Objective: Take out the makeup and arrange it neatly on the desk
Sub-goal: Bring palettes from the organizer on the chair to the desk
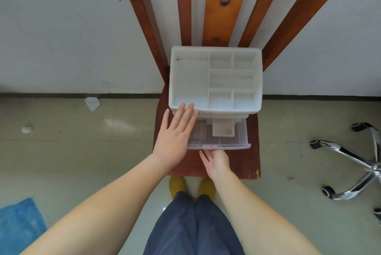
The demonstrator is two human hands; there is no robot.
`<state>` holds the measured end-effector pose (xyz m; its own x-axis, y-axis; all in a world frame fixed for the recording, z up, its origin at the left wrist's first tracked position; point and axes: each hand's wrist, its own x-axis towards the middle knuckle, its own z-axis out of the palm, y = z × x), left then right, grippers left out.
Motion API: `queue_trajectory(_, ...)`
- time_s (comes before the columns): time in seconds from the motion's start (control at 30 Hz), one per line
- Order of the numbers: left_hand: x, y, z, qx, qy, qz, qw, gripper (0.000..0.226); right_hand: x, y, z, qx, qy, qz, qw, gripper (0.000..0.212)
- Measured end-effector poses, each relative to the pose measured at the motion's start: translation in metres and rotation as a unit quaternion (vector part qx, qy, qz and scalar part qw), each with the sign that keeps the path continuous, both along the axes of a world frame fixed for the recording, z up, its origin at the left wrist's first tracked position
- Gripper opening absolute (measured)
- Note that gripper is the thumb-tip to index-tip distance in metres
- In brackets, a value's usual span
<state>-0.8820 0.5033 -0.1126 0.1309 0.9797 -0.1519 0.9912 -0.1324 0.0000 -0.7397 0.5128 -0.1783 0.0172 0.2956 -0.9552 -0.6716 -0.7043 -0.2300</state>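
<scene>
Tiled floor [72,151], white wall behind; office-chair base [350,164] well right of the fingers. Wooden chair [243,164] carries a white compartmented organizer [215,79]. Its clear drawer [226,145] stands pulled out, holding flat makeup palettes [223,130] just beyond the fingers. Left hand [175,137] lies flat, fingers straight on the organizer's front rim. Right hand [216,160] has fingers curled under the drawer front.

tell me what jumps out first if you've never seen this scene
A white compartmented organizer sits on a wooden chair against the wall, its top trays bare. Its clear bottom drawer is pulled out, showing flat compacts. The left hand lies flat against the organizer's front, and the right hand sits at the drawer's front edge.
</scene>
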Motion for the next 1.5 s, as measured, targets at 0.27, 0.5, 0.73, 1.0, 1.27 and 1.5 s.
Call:
queue_trajectory(0.27,-0.002,-0.006,0.001,0.028,-0.033,-0.031,0.999,0.078,0.056,-0.013,0.038,0.027,0.0,0.446,0.895,0.035)
queue_trajectory(0.5,0.01,-0.003,-0.034,-0.162,-0.106,-0.076,0.978,0.056,0.072,0.051,0.063,0.34,-0.361,0.709,0.502,0.029)
queue_trajectory(0.73,0.02,0.025,-0.065,-0.202,0.081,-0.063,0.974,0.089,0.059,0.065,0.008,0.319,-0.473,0.8,0.183,0.058)
queue_trajectory(1.0,0.022,0.035,-0.068,-0.177,0.062,-0.091,0.978,0.089,0.063,0.077,0.01,0.338,-0.45,0.8,0.208,0.058)
queue_trajectory(1.27,0.011,0.003,0.01,-0.293,-0.255,0.04,0.92,0.097,0.094,0.051,0.087,0.268,-0.211,0.782,0.521,0.065)
queue_trajectory(1.5,0.017,-0.039,-0.006,-0.582,-0.271,0.111,0.759,0.108,0.097,0.022,0.072,0.116,-0.149,0.866,0.462,0.077)
